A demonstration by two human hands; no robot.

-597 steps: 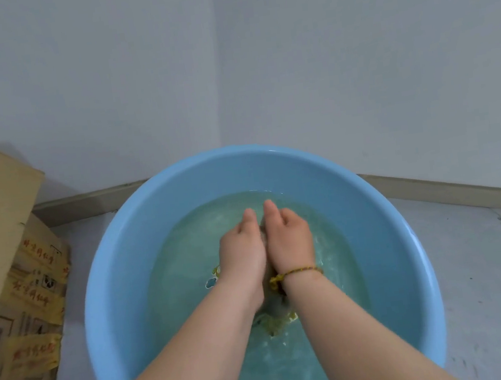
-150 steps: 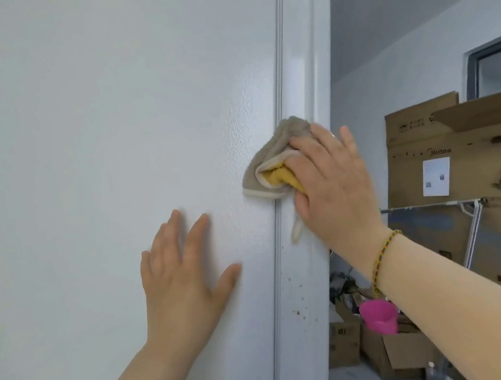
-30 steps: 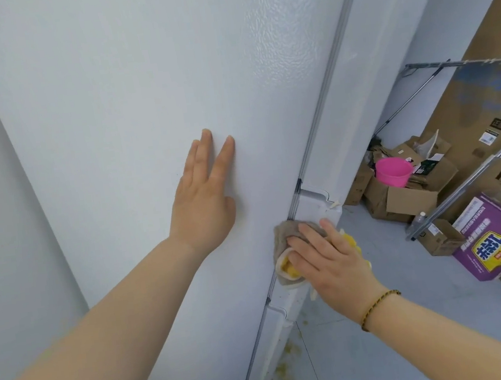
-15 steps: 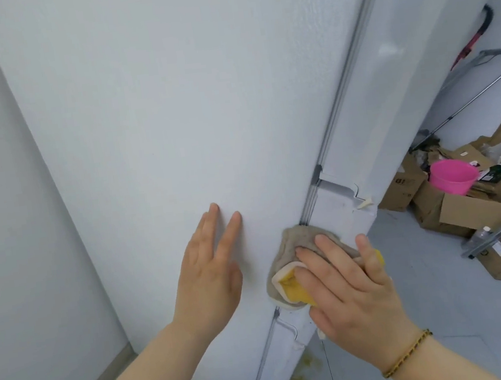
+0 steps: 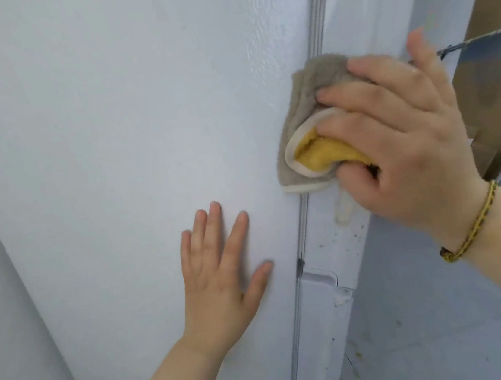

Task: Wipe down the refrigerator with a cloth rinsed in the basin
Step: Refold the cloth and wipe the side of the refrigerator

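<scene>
Farthest left of the hands I see the wide white side of the refrigerator [image 5: 109, 128]. The left hand [image 5: 218, 275] lies flat on it, fingers straight and spread. It holds nothing. It only leans there.

Just right of that hand's thumb a thin grey strip [image 5: 302, 224] runs up and down, where the side meets the door edge. Up that strip, above the left hand's fingertips, is the cloth [image 5: 314, 125]. It is grey outside and yellow inside, bunched up and pressed on the strip.

The right hand [image 5: 401, 139] holds the cloth. Its fingers lie over the top and the thumb tucks in under the yellow part. A beaded bracelet [image 5: 468, 226] sits on that wrist.

Half a second ago the cloth was down beside the left hand's fingers. Now it is higher than them, so I think the wipe is going up the strip. The left hand has stayed flat on the side.

Below the right hand there are brown spots [image 5: 355, 230] on the door edge. I think that part needs more wiping. Right of the right hand I see cardboard boxes [image 5: 489, 91].
</scene>
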